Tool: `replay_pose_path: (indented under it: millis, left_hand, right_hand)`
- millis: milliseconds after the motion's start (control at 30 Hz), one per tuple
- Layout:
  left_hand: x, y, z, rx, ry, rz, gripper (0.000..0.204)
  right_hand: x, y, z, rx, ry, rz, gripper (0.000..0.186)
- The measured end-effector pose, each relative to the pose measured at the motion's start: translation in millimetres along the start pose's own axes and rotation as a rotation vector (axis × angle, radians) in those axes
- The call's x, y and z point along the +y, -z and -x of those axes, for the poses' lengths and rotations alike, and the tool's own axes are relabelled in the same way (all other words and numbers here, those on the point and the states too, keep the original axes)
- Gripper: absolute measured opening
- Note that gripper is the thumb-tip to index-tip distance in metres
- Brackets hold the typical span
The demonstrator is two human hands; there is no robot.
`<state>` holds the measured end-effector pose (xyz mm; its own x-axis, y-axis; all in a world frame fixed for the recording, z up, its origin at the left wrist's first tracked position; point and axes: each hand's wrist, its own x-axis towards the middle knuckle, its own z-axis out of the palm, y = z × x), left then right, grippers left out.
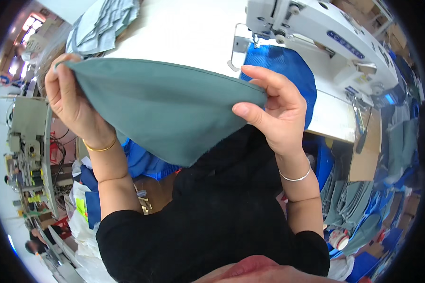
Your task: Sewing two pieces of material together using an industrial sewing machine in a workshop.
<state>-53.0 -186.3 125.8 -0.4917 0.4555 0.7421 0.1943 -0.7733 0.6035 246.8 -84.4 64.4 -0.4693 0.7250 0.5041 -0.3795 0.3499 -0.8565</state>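
White worktop across the top. Sewing machine on it, upper right. Green cloth held up in the air between both hands, in front of the worktop's near edge; upper edge stretched nearly straight, with a stitch line along it, lower part hanging to a blunt point. Blue cloth on the worktop by the needle, partly behind the right hand; can't tell if it's under the foot. Grey stack upper left, layers fanned. Folded pile, grey-green, lower right below the worktop. Left hand: grip pinching the green cloth's left corner, fingers curled. Right hand: grip pinching its right end, thumb on the near face, index finger extended above the edge. Tub, white and red, near the pile. Gold bangle on left wrist, silver bangle on right.
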Motion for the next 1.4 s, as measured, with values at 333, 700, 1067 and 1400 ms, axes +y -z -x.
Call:
replay_pose_path:
  millis: [333,700,1067,1400]
  left_hand:
    - [-3.1,34.9,1.3,-0.051,0.011,0.061,0.013]
    - [-4.5,37.3,-0.8,-0.07,-0.007,0.039,0.013]
    - [-13.8,12.1,-20.2,0.006,-0.378,-0.335,0.005]
    - [-194.6,-93.0,-74.7,-1.121,-0.44,-0.842,0.023]
  right_hand:
    - [8.3,2.3,8.1,0.118,0.118,-0.119,0.037]
    - [1.9,-0.5,11.3,0.207,0.077,-0.095,0.028]
    - [11.4,-7.1,28.1,0.285,-0.106,-0.042,0.013]
    - [57.6,-40.0,64.3,0.171,-0.659,-0.46,0.015]
